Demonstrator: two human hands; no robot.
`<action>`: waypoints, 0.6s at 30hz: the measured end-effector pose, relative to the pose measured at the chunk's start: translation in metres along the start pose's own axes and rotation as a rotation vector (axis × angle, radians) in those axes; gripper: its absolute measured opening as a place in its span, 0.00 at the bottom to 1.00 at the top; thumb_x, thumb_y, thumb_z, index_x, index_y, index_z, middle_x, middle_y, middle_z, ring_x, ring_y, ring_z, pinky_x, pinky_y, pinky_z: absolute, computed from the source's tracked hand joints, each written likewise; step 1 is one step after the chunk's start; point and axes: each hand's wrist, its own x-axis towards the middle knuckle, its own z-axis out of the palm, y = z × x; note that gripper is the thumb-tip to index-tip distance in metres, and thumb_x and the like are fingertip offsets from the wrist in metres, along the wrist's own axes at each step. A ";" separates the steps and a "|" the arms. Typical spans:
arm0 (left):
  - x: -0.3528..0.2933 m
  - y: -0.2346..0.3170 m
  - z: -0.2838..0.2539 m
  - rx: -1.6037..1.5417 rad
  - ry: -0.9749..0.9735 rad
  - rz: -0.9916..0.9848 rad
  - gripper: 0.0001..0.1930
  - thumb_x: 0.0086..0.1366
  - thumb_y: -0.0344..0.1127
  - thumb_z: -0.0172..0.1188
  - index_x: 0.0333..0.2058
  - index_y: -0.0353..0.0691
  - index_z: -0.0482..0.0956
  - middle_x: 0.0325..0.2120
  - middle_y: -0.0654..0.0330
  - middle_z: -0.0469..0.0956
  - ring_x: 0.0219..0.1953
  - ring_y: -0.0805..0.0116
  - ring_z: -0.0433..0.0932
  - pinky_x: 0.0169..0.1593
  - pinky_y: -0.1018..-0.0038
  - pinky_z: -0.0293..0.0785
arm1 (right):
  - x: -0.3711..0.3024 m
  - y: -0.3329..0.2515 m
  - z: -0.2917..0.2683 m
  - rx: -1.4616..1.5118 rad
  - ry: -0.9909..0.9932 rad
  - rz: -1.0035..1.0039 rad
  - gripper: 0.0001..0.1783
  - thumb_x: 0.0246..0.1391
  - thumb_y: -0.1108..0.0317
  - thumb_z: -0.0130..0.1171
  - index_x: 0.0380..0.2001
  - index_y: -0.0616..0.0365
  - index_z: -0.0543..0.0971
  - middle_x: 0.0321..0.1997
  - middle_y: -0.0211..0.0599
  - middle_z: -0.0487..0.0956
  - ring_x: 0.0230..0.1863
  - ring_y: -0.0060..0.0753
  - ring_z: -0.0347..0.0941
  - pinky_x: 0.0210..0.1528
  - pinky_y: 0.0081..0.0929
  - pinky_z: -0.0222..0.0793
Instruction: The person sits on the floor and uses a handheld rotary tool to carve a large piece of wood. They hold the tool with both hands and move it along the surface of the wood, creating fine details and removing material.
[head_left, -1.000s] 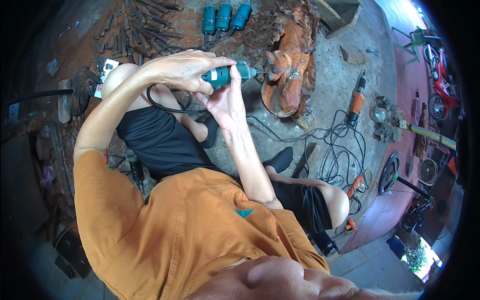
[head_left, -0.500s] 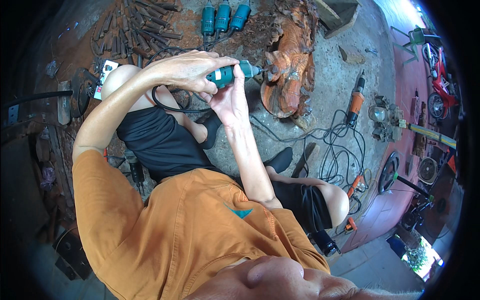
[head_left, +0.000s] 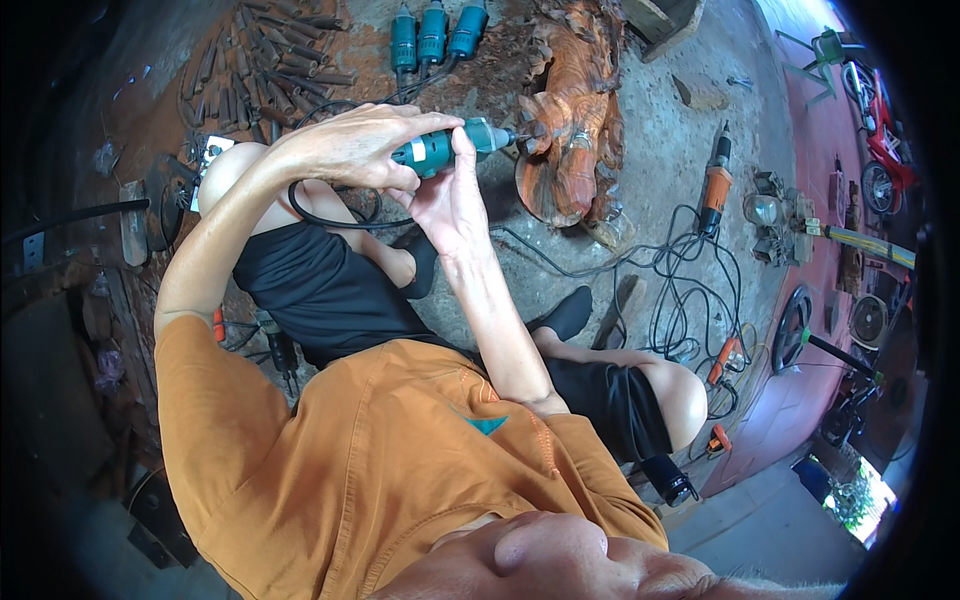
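A teal die grinder (head_left: 430,150) lies crosswise in both hands, its grey nose and thin bit pointing right. My left hand (head_left: 365,145) comes over its body from the left, fingers closed around it. From below, my right hand (head_left: 452,205) supports it, thumb raised against the front part of the body. The bit's tip is at the left side of a reddish-brown wood carving (head_left: 580,125); whether it touches the wood cannot be made out. The carving lies on the concrete floor, its detailed surface running away from me. A black cord loops below the grinder.
Several teal power tools (head_left: 432,38) stand beyond my hands, beside a pile of brown rods (head_left: 265,70). An orange-and-black grinder (head_left: 716,190) lies right of the carving among tangled black cords (head_left: 690,300). My socked foot (head_left: 565,315) rests near them. A red motorbike (head_left: 880,160) stands far right.
The whole view has shifted slightly, with hands, grinder and carving all a little farther left in it. Both hands keep the same grip, and the bit stays beside the carving.
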 end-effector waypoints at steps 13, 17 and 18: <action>0.008 -0.005 0.003 0.018 -0.013 0.001 0.48 0.41 0.37 0.69 0.65 0.42 0.61 0.49 0.45 0.75 0.50 0.48 0.75 0.57 0.58 0.70 | 0.001 -0.003 -0.002 0.019 0.006 -0.016 0.35 0.57 0.37 0.54 0.58 0.50 0.65 0.55 0.36 0.72 0.54 0.36 0.73 0.52 0.42 0.75; 0.009 -0.006 0.003 0.005 -0.026 -0.025 0.48 0.40 0.38 0.69 0.65 0.42 0.61 0.48 0.45 0.75 0.50 0.48 0.75 0.56 0.58 0.70 | 0.004 -0.001 -0.005 0.021 0.005 -0.013 0.35 0.58 0.37 0.54 0.58 0.50 0.65 0.55 0.36 0.72 0.54 0.36 0.73 0.52 0.43 0.75; 0.009 -0.007 0.004 0.007 -0.021 -0.022 0.48 0.40 0.38 0.69 0.65 0.42 0.61 0.48 0.45 0.75 0.50 0.48 0.75 0.56 0.58 0.70 | 0.004 -0.001 -0.005 0.024 -0.002 -0.014 0.35 0.58 0.37 0.54 0.58 0.50 0.64 0.55 0.36 0.72 0.54 0.37 0.73 0.52 0.43 0.75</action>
